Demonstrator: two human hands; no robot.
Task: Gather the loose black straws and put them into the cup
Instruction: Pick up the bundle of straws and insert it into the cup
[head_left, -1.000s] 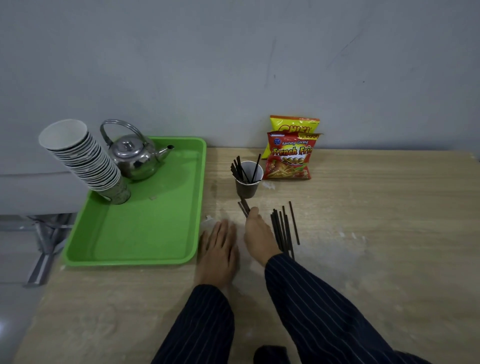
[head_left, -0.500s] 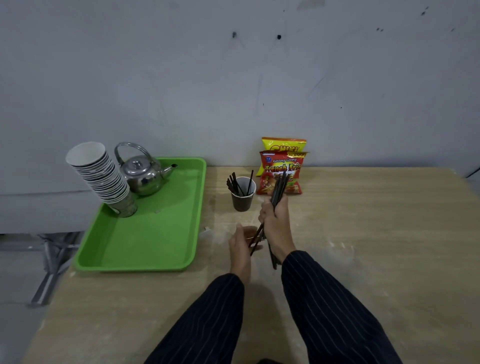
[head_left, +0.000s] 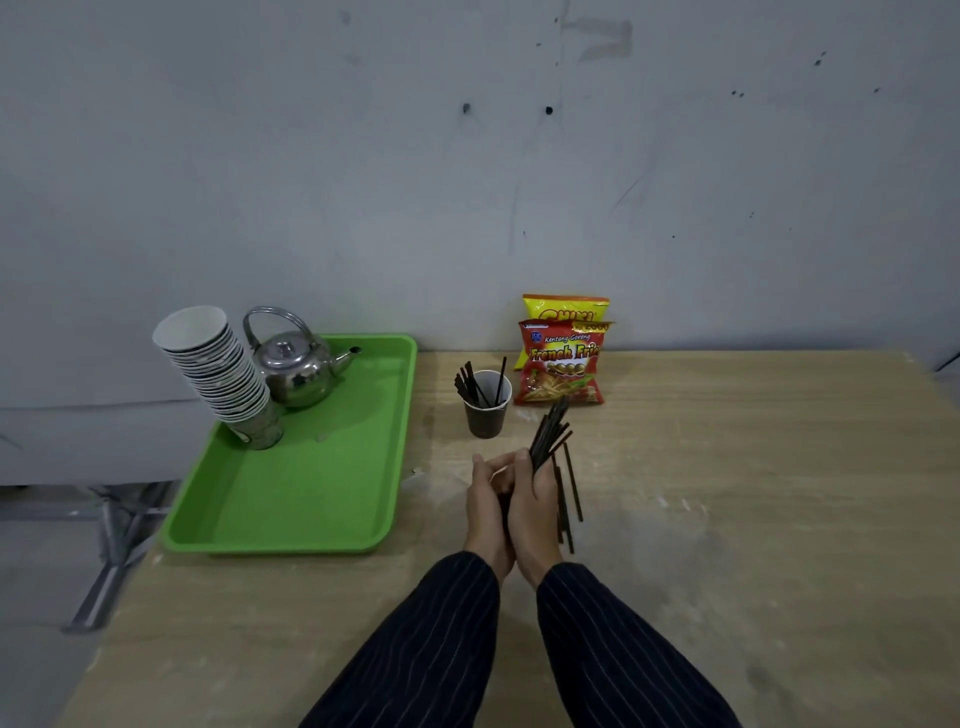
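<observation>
A dark paper cup (head_left: 486, 422) stands on the wooden table with several black straws upright in it. A bundle of black straws (head_left: 549, 432) fans upward out of my right hand (head_left: 535, 506), which is closed around it. My left hand (head_left: 484, 501) presses against the right one and cups the bundle's lower end. Both hands are a little nearer to me than the cup and slightly to its right. More loose black straws (head_left: 571, 488) lie on the table just right of my right hand.
A green tray (head_left: 311, 493) sits to the left with a leaning stack of paper cups (head_left: 218, 371) and a steel kettle (head_left: 296, 366). Two snack bags (head_left: 563, 358) lean against the wall behind the cup. The table's left edge runs beside the tray.
My right hand picked a bundle of straws up off the table. My left hand has since come up against the right one and closed on the bundle's lower end.
</observation>
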